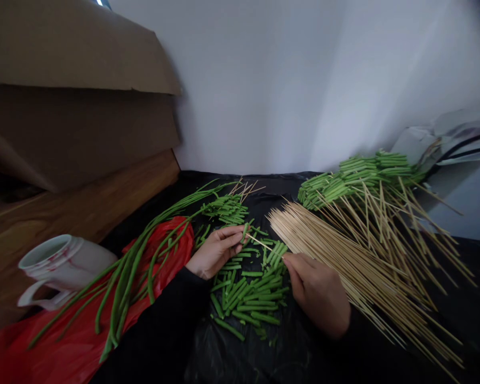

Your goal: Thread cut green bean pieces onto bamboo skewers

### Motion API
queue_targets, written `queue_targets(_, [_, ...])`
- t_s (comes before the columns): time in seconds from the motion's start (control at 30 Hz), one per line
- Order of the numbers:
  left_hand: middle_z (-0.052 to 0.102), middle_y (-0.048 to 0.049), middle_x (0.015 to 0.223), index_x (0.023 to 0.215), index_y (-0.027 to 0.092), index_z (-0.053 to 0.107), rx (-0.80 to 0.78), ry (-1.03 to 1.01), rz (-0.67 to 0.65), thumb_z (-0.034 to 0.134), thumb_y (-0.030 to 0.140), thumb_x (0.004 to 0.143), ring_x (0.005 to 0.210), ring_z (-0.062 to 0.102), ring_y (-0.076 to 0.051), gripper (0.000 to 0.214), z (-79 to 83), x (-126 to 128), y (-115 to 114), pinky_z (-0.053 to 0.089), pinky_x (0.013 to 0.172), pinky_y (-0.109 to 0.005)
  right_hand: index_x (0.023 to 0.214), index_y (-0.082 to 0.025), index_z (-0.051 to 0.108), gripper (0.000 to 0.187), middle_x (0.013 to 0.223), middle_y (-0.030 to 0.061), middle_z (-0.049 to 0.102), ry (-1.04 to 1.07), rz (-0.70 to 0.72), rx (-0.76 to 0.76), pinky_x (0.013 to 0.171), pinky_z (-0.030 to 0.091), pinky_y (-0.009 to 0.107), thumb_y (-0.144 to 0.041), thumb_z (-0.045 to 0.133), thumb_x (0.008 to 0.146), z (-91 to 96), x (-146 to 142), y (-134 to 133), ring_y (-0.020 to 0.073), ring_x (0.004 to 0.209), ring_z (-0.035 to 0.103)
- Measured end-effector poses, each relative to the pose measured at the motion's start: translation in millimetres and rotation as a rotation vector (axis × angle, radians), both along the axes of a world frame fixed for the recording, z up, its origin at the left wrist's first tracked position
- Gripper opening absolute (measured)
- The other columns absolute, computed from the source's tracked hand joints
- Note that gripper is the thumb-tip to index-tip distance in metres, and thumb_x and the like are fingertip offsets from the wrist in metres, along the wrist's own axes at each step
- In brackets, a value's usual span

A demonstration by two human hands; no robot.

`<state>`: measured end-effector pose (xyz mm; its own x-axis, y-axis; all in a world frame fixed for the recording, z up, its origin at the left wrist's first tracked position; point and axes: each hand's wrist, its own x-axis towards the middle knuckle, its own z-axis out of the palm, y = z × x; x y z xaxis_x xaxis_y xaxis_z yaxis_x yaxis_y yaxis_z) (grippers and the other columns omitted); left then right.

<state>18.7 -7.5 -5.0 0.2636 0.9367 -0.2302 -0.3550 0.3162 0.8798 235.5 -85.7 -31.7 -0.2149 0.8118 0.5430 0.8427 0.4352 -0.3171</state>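
My left hand [219, 249] pinches a short piece of green bean [245, 231] at the tip of a thin bamboo skewer [260, 242]. My right hand [319, 292] is closed on that skewer, and a few bean pieces [277, 254] appear threaded on it just in front of my fingers. Below both hands lies a loose heap of cut bean pieces [250, 298] on black plastic sheeting [220, 362]. Beyond my left hand rests a small stack of filled bean skewers [227, 209]. To the right of the heap, a broad bundle of bare bamboo skewers [336, 256] reaches past my right hand.
Long uncut beans [132, 261] lie across a red plastic bag [64, 346] at left, beside a white mug [70, 266]. A larger pile of filled skewers [356, 178] sits at back right. A cardboard box [80, 128] stands at left, and a pale wall [264, 90] rises behind.
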Motion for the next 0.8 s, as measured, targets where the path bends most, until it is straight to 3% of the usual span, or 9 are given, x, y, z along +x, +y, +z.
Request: queue_targets(0.8, [0.071, -0.0046, 0.076, 0.084, 0.011, 0.074, -0.002, -0.039, 0.034, 0.084, 0.013, 0.061, 0.069, 0.064, -0.009, 0.025, -1.4, 1.2, 2.1, 0.051, 0.064, -0.017, 0.088, -0.018, 0.063, 0.024, 0.076, 0.0026, 0.064, 0.005, 0.000, 0.000, 0.066, 0.036, 0.025, -0.014, 0.039, 0.092, 0.8, -0.7, -0.9, 0.0140, 0.070, 0.060])
